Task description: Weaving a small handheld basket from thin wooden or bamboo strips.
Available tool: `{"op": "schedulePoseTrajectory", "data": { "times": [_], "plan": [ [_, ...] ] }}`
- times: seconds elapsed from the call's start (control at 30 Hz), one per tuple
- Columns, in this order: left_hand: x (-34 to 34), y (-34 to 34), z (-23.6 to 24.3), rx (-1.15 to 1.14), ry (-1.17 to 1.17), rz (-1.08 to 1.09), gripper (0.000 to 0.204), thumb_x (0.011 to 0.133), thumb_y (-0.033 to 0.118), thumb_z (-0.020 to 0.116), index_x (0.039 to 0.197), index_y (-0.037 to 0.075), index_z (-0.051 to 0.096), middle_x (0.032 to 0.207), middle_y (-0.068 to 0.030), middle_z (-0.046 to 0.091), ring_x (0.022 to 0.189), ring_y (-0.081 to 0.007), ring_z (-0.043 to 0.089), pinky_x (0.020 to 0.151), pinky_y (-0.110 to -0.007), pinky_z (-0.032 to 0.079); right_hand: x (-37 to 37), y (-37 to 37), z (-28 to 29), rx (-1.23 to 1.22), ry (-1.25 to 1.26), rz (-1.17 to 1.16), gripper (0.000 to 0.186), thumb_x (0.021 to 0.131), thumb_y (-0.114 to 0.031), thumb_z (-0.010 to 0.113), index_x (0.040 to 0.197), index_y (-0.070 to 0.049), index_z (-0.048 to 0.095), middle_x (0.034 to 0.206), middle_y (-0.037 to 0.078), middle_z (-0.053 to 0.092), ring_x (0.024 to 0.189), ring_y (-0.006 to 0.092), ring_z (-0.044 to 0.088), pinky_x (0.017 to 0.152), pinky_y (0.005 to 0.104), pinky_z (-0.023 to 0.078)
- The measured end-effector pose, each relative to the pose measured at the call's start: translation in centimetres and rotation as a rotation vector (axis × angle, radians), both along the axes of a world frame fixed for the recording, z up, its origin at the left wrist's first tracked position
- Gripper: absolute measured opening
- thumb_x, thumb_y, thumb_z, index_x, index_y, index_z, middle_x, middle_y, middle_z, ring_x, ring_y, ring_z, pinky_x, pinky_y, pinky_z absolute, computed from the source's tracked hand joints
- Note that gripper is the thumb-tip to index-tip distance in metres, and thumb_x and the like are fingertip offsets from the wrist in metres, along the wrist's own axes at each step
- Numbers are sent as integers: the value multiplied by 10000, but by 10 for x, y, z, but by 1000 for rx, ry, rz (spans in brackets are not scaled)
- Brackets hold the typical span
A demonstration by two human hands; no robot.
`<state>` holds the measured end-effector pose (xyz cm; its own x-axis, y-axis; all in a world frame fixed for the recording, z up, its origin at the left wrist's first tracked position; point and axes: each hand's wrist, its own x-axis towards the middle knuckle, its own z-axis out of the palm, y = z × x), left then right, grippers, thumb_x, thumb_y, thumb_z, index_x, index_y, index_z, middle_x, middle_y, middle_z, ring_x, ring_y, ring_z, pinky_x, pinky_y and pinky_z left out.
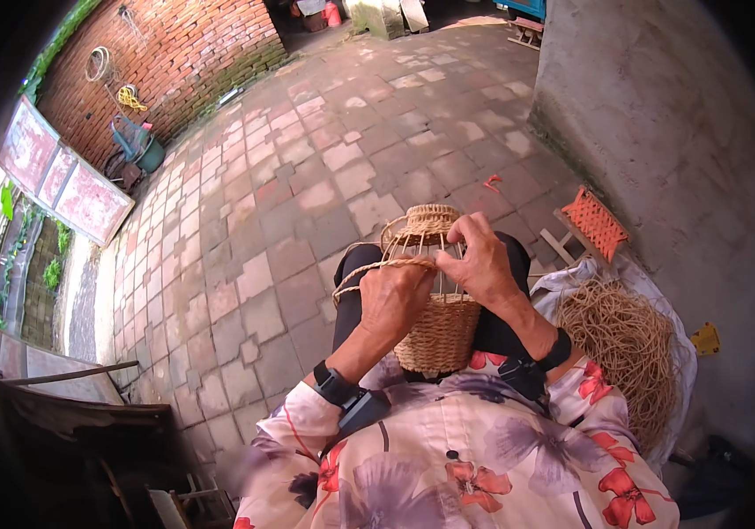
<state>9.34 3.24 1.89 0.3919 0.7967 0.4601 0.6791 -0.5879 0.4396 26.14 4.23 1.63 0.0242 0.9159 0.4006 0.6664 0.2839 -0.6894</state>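
A tan woven straw basket (437, 339) sits between my knees, with a dense body, a band of bare upright spokes and a woven collar (433, 219) at its far end. My left hand (395, 300) is closed at the spokes, on a twisted straw cord (355, 284) that loops out to the left over my thigh. Just right of it, my right hand (486, 269) has its thumb and bent index finger closed around the spokes, near the cord's end. The fingertips partly cover each other, and the exact grip of each is hard to see.
To my right, a big heap of straw cord (620, 348) lies on a white sack (681, 353). Beyond it stands a small stool with an orange woven seat (595, 222), near the grey wall (668, 132). Dark wooden furniture (69, 414) is at lower left; brick paving (289, 212) spreads ahead.
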Motion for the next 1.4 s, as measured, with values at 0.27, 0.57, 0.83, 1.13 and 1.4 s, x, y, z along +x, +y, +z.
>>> {"op": "schedulePoseTrajectory", "data": {
  "times": [0.27, 0.57, 0.83, 1.13, 1.4],
  "plan": [
    [-15, -17, 1, -425, -400, 33, 336, 782, 65, 660, 1113, 68, 601, 676, -20, 579, 556, -126, 532, 545, -282, 449, 2, 0, -2, 2, -15, 11, 317, 722, -217, 707, 907, -71, 495, 917, 108, 494, 758, 324, 583, 687, 435, 494],
    [-84, -32, 6, -1149, -1183, -161, 274, 930, 142, 584, 1191, 78, 531, 703, 24, 490, 600, -60, 424, 526, -203, 355, 5, -1, -2, -39, 44, 20, 287, 713, -193, 707, 877, -68, 507, 901, 94, 497, 720, 296, 577, 669, 412, 495],
    [-137, -29, -28, -894, -752, 82, 183, 917, 193, 636, 1010, 35, 634, 778, 13, 600, 685, -67, 552, 599, -205, 469, 7, -2, -1, -20, 46, 25, 264, 706, -165, 696, 865, -56, 515, 883, 87, 504, 717, 256, 567, 660, 377, 488],
    [-57, 7, -12, -931, -938, -103, 137, 890, 154, 659, 947, 30, 653, 816, -8, 627, 672, -90, 584, 597, -241, 483, 13, -4, -3, -14, 101, 66, 253, 728, -143, 699, 892, -35, 541, 889, 63, 500, 578, 139, 509, 579, 297, 472],
    [-25, 5, -16, -92, -221, 30, 188, 797, 78, 655, 979, 77, 605, 697, -103, 579, 563, -214, 556, 563, -345, 461, 19, -4, -9, -17, 133, 76, 252, 727, -114, 701, 894, -26, 534, 895, 47, 483, 593, 109, 498, 583, 270, 462]
  ]
}}
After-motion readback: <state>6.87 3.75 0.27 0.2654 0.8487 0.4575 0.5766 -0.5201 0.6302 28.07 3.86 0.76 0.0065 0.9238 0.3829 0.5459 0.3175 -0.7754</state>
